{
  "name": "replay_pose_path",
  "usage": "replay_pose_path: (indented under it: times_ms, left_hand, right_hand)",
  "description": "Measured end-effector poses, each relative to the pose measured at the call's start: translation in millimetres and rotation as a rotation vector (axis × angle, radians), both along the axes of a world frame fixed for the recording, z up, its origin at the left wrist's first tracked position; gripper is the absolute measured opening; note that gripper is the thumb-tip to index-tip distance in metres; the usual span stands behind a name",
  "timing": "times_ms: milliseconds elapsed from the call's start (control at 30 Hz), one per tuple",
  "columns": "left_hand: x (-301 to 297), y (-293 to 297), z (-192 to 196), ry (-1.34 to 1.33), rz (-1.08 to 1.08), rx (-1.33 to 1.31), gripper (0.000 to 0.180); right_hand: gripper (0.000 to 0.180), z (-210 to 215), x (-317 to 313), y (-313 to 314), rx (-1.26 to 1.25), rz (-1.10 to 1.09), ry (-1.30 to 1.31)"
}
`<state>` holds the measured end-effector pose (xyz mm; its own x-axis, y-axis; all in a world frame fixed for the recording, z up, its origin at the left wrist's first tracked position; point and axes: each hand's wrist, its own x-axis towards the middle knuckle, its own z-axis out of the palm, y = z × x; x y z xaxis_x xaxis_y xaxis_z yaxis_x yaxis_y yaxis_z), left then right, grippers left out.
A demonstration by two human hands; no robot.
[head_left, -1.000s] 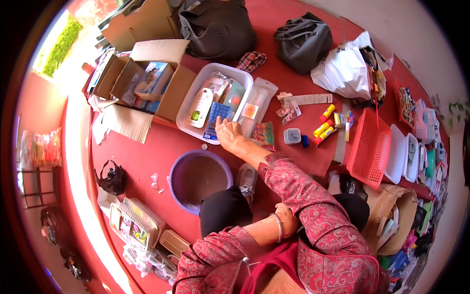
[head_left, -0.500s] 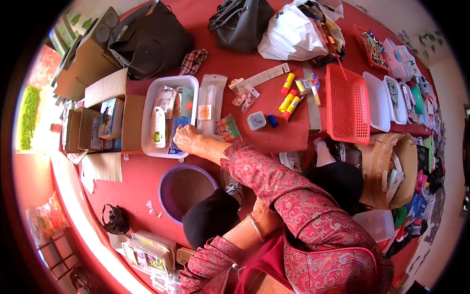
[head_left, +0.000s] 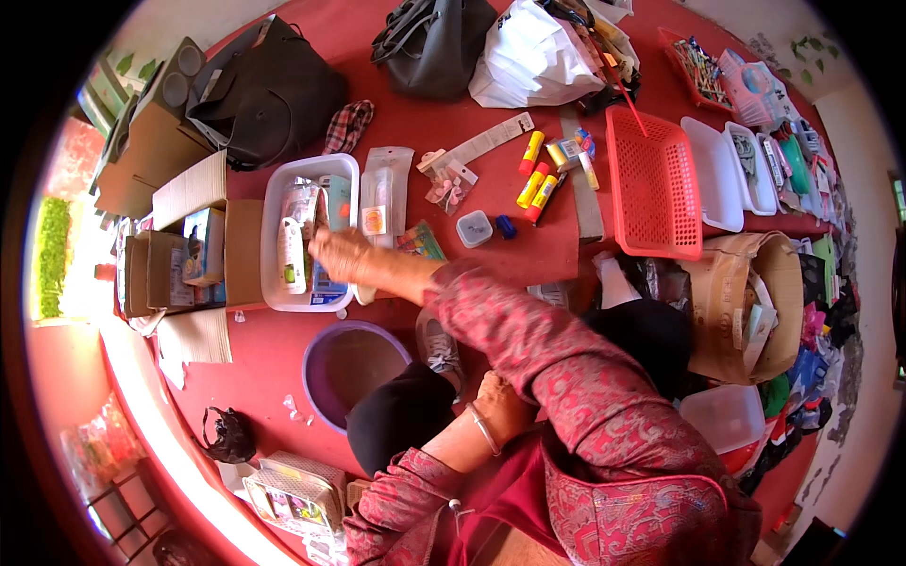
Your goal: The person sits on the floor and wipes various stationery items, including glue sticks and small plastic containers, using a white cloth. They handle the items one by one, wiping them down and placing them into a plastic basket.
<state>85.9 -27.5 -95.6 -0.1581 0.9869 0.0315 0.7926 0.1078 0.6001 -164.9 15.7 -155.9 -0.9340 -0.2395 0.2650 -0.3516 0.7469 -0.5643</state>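
Spreading wide, the red platform [head_left: 528, 250] carries most of the things. By its back left corner sits a big black bag [head_left: 283, 104]. Near the front left corner is an open cardboard box [head_left: 244, 250] with things in it. Over to the right, near the front edge, is a red basket [head_left: 661, 203] full of little holes. Just right of the box is a white tub [head_left: 270, 255], close to the front edge. On the floor in front is a round purple bucket [head_left: 311, 377].

The right hand [head_left: 340, 255] reaches across over the right rim of the tub, and it looks blurry. It is right by a blue packet [head_left: 325, 285] in the tub's front right corner. I cannot tell if the fingers are holding it. The left hand [head_left: 503, 407] is curled up by the right sleeve, well apart from the other hand. I cannot tell if it grips the sleeve.

A clear packet [head_left: 383, 189] lies just right of the tub. Left of the blue packet, inside the tub, is a white card [head_left: 291, 250] with a bit of green. Further right are yellow glue sticks [head_left: 533, 184], a small clear box [head_left: 475, 229] and a tiny blue piece [head_left: 506, 226].
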Motion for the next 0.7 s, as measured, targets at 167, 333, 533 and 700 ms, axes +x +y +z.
replay_pose_path:
  times_ms: [167,333,533,700]
  left_hand:
    - [-7,11,35,0.130,-0.107,-0.357,0.027]
    - [-12,17,38,0.099,-0.059,-0.417,0.025]
    - [-14,19,32,0.090,-0.013,-0.394,0.024]
    - [-17,23,34,0.047,-0.043,-0.408,0.022]
  right_hand:
    - [0.016,11,-3,158,0.198,-0.453,-0.141]
    - [0.029,-28,28,256,0.001,-0.869,-0.624]
    - [0.037,-36,25,215,-0.006,-0.860,-0.681]
    - [0.036,-40,18,207,0.027,-0.973,-0.648]
